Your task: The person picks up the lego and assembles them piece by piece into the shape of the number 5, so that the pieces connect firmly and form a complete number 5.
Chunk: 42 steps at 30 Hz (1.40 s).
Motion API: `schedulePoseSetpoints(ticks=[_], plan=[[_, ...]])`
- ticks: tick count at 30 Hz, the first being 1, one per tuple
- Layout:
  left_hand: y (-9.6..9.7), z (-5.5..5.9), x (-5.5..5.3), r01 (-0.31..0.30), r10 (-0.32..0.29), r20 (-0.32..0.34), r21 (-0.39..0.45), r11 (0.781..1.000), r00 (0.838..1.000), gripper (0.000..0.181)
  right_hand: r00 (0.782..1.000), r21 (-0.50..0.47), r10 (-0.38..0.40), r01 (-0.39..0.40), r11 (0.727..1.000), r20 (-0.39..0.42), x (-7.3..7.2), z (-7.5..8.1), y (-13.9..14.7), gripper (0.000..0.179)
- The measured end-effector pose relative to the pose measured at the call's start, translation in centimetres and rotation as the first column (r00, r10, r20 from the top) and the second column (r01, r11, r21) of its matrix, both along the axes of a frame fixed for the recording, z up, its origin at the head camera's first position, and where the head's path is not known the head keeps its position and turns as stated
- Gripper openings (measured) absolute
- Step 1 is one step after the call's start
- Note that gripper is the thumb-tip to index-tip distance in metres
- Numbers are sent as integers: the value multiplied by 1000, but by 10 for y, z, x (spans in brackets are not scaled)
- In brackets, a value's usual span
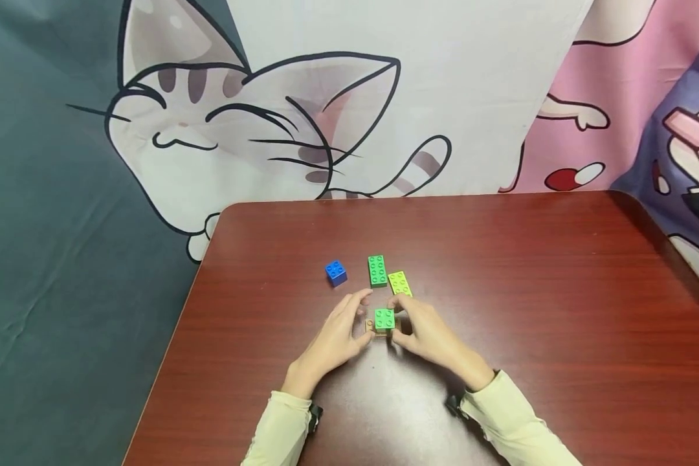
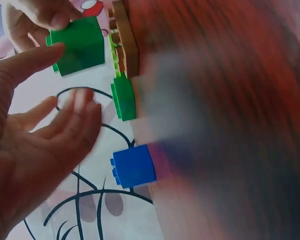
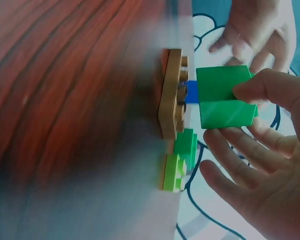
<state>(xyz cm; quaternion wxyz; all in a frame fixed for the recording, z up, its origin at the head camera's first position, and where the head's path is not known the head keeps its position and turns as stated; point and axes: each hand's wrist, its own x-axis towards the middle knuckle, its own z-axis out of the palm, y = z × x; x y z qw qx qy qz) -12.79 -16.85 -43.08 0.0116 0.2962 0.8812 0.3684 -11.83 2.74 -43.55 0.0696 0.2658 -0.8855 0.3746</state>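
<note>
A green two-by-two building block (image 1: pixel 384 320) is in my right hand (image 1: pixel 433 330), pinched between the thumb and fingers. In the right wrist view a gap shows between that block and a flat brown studded plate (image 3: pixel 170 95) lying on the table below it. My left hand (image 1: pixel 338 333) is to the left of the block with its fingers spread. Its thumb (image 2: pixel 35 62) overlaps the block's edge in the left wrist view; whether it touches, I cannot tell. From above, the block hides much of the brown plate.
Behind the hands on the brown table (image 1: pixel 559 310) are a blue block (image 1: pixel 336 274), a longer green block (image 1: pixel 377 271) and a lime block (image 1: pixel 399 283), the last close to the right fingers. A cloth with a cartoon cat (image 1: pixel 210 129) hangs beyond the table's far edge.
</note>
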Motion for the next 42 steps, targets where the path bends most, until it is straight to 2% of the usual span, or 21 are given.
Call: schedulePoseSetpoints(ticks=[3, 5, 10, 14, 17, 22, 33, 38, 42], plan=[[-2, -3, 0, -32, 31, -11, -145, 989, 999, 69, 1000, -15, -13, 13, 1000, 29, -1, -3, 5, 40], [-2, -6, 0, -29, 30, 3, -200, 979, 1000, 69, 998, -20, -8, 10, 1000, 58, -2, -4, 8, 40], [-1, -10, -2, -10, 14, 15, -258, 966, 1000, 66, 998, -15, 20, -19, 1000, 61, -2, -6, 12, 47], [1, -9, -2, 1, -9, -24, -320, 948, 1000, 50, 999, 33, 52, -51, 998, -3, 0, -9, 14, 52], [1, -10, -2, 4, -25, -54, -356, 934, 998, 35, 997, 72, 70, -68, 995, -29, 1, -11, 14, 45], [3, -11, -5, 4, -33, -76, -352, 936, 997, 28, 995, 84, 87, -83, 993, -40, 3, -10, 16, 42], [7, -8, -14, -10, -13, -65, -337, 942, 998, 28, 994, 141, 88, -79, 987, -58, -3, -2, 19, 42], [6, -10, -11, -10, -9, -61, -316, 949, 998, 25, 994, 147, 81, -69, 987, -77, 3, -6, 16, 43], [5, -11, -7, -24, 4, -60, -328, 944, 998, 25, 993, 157, 85, -71, 985, -86, 8, -7, 14, 43]])
